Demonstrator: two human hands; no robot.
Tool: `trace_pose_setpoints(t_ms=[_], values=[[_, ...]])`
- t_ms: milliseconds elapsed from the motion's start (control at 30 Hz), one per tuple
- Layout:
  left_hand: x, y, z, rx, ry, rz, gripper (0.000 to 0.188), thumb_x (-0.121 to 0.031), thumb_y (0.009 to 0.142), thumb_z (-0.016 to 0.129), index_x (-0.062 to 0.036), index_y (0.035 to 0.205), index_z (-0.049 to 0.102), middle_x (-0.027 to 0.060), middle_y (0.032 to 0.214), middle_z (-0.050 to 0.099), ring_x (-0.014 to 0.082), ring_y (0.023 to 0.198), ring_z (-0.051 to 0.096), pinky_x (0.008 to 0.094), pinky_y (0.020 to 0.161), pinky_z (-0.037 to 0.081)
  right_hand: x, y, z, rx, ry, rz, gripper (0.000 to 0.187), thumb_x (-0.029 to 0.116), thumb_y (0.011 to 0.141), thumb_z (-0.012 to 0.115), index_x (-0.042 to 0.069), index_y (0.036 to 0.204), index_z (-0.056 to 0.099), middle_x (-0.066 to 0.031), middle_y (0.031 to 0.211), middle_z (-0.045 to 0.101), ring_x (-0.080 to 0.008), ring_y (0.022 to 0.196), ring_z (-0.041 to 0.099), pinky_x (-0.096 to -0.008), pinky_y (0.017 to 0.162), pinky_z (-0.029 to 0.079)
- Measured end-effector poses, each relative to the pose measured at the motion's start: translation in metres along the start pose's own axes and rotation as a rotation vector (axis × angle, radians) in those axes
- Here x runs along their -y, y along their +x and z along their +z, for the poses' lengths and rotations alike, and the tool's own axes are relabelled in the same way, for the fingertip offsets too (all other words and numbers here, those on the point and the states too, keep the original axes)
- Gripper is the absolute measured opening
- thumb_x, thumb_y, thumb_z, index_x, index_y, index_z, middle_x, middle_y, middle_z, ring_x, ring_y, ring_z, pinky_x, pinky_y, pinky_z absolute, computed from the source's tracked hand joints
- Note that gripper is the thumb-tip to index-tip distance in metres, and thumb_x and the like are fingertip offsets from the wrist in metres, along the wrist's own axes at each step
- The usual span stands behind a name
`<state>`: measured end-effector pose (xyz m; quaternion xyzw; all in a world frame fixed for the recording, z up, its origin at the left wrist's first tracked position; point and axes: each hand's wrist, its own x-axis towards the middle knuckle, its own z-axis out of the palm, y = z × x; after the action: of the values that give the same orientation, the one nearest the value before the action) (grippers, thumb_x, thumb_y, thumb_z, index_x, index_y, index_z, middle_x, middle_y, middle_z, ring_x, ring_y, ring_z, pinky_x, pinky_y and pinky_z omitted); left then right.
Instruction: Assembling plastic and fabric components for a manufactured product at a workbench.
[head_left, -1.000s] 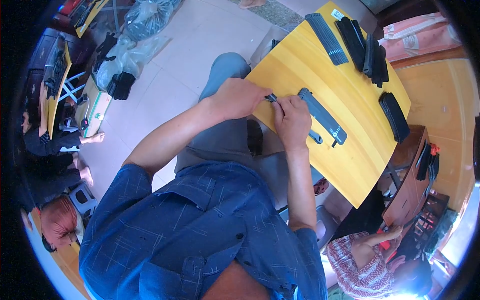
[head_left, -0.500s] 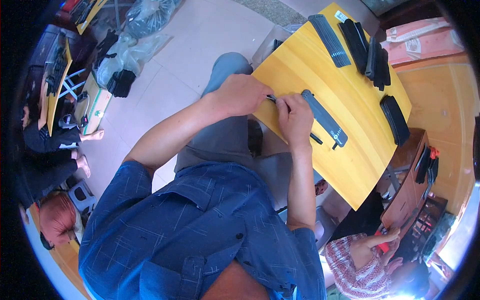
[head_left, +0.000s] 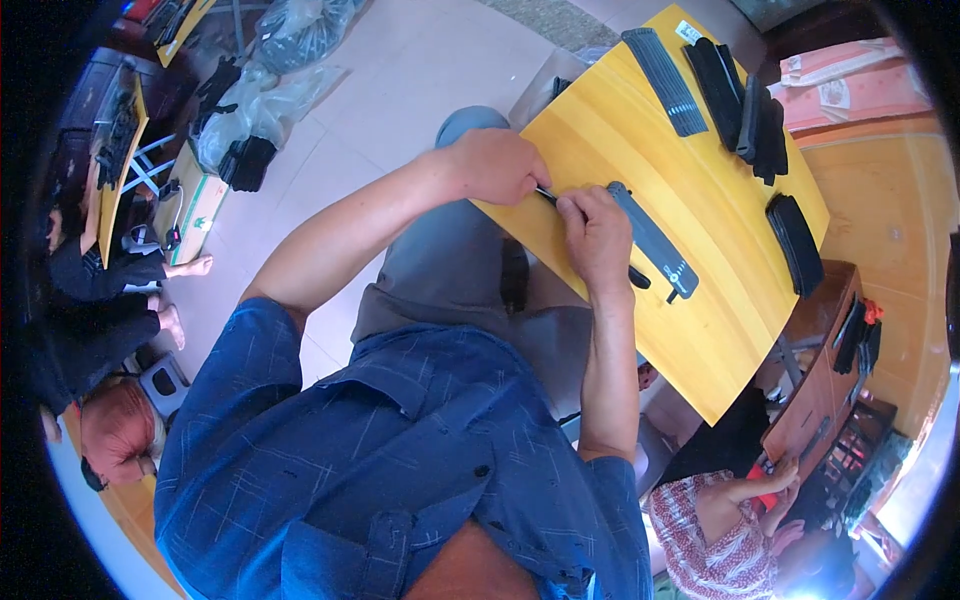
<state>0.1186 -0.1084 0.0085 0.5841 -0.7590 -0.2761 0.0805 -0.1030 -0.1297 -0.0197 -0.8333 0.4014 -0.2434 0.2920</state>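
Note:
Above the near left edge of the yellow wooden tabletop (head_left: 720, 345), both my hands are closed on one narrow black strip (head_left: 546, 194). My left hand (head_left: 493, 166) pinches its far left end, with the fingertips partly hidden. My right hand (head_left: 602, 238) grips it between thumb and fingers, and a dark rounded end shows below that hand. What the strip belongs to is hidden by my fingers. Just right of my right hand lies a long flat dark grey piece (head_left: 652, 240) with small pale printing near its lower end and a short tab there.
Toward the far side of the tabletop are a ribbed grey stack (head_left: 665, 82), black bundles (head_left: 712, 88) and a folded black stack (head_left: 795, 245). Plastic bags (head_left: 262, 110) lie on the floor at left. Another person (head_left: 720, 530) works at lower right; others sit at left.
My left hand has moved slightly up and away, so more of the black strip shows between my hands. My right hand keeps its grip, barely shifted.

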Motion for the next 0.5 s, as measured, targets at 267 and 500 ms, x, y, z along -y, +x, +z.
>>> trace_pose_setpoints(t_ms=[267,500], values=[[-0.002,0.005,-0.018,0.158,-0.034,-0.010,0.031,-0.018,0.094,0.058,-0.0173,0.119,0.077,0.0118,0.111,0.076,0.0323,0.105,0.071,0.0445,0.093,0.055,0.002,-0.001,0.000,-0.008,0.001,-0.004,0.014,0.020,0.094,0.068,0.007,0.091,0.071,-0.0147,0.086,0.062,-0.0369,0.087,0.065,-0.0472,0.074,0.052],[0.003,0.006,-0.022,0.185,-0.034,-0.041,0.032,-0.018,0.095,0.059,-0.0189,0.120,0.077,0.0092,0.112,0.076,0.0297,0.107,0.071,0.0414,0.095,0.054,0.000,-0.001,0.000,-0.005,0.018,0.011,0.015,0.020,0.094,0.068,0.007,0.090,0.072,-0.0145,0.085,0.062,-0.0367,0.086,0.065,-0.0470,0.073,0.051]])
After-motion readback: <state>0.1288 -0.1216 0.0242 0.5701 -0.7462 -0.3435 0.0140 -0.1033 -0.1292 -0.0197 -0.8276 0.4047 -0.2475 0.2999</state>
